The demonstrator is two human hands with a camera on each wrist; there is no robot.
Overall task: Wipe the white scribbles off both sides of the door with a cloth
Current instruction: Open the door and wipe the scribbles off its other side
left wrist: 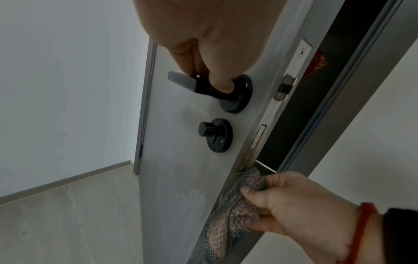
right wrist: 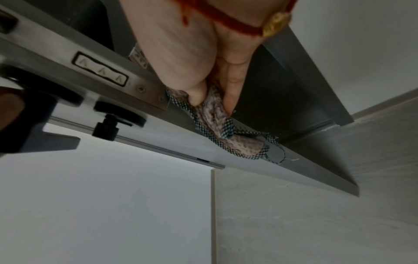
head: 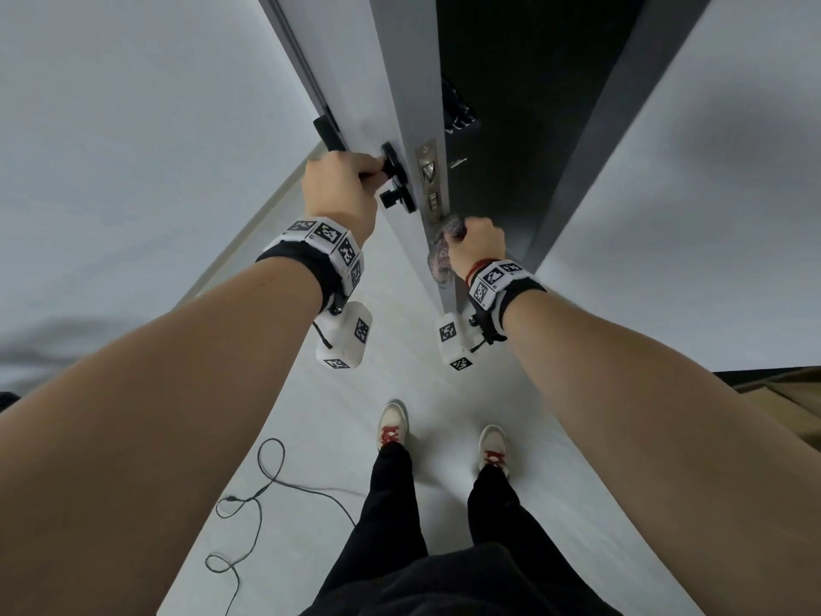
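Left hand [head: 340, 188] fingers curl tight round the door handle [left wrist: 199, 86]; right hand [head: 480, 242], at four o'clock from it, pinches the cloth [left wrist: 235, 210] against the door [left wrist: 181, 160] edge.

- Right hand [right wrist: 192, 59] pinching fuzzy pink checked-trim cloth [right wrist: 217, 117] against grey door's edge [right wrist: 305, 171].
- Steel lock plate [right wrist: 101, 71] just beside; black thumb-turn knob [right wrist: 108, 126] below.

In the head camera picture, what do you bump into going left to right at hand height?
Left hand on the door handle → metal latch plate on the door's edge → cloth → right hand holding it.
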